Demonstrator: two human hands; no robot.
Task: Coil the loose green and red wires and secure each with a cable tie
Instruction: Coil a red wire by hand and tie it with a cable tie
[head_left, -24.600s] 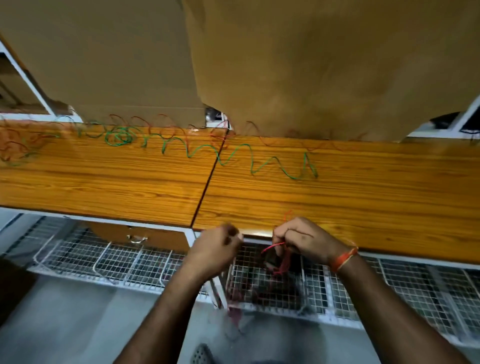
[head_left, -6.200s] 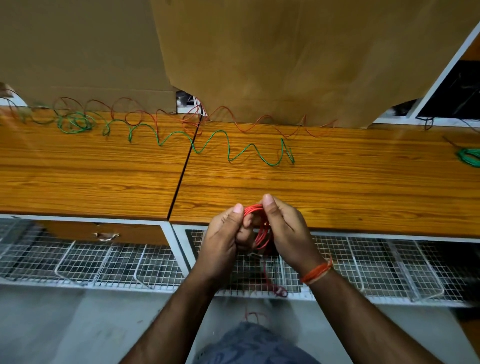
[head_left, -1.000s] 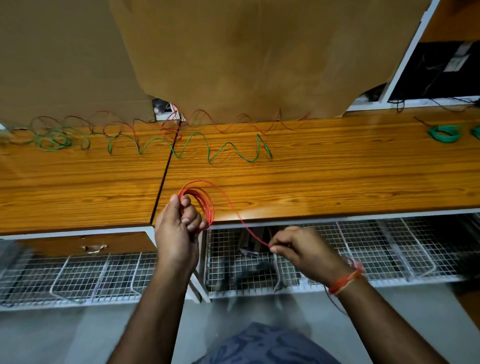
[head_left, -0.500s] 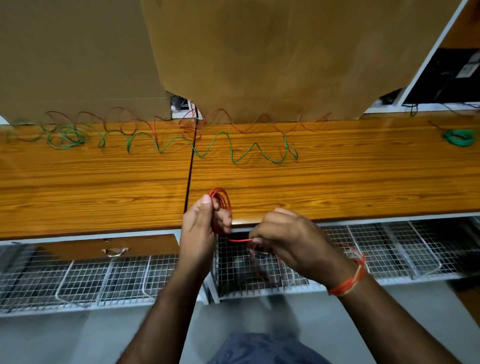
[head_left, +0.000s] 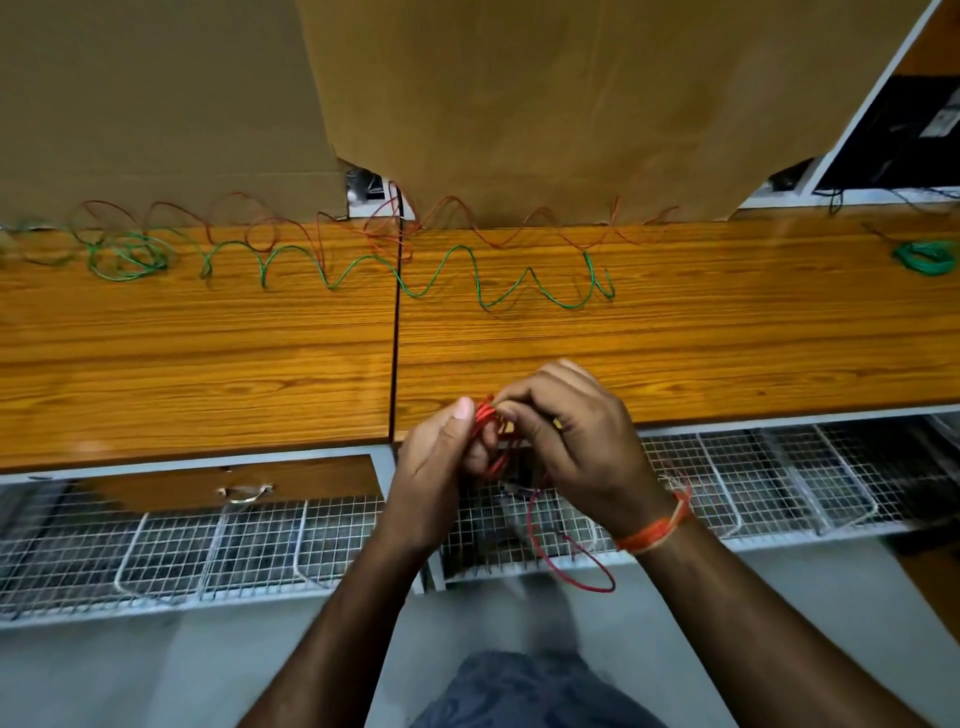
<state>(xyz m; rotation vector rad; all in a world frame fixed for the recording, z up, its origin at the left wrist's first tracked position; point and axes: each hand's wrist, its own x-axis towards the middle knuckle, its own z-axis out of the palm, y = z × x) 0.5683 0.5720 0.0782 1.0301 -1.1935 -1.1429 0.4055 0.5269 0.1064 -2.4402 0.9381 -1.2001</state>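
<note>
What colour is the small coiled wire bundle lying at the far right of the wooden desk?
Green: the small coiled wire bundle on the wooden desk shows clearly in the head view.

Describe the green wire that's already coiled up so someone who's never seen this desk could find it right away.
Start at the long wooden desk and follow its back edge to the far right, near the white frame post. There lies the coiled green wire, a small tight ring lying flat. Unlike the loose green wire that snakes in waves along the desk's back edge, it is one compact bundle.

wooden desktop | loose green wire | loose red wire | green coil
</note>
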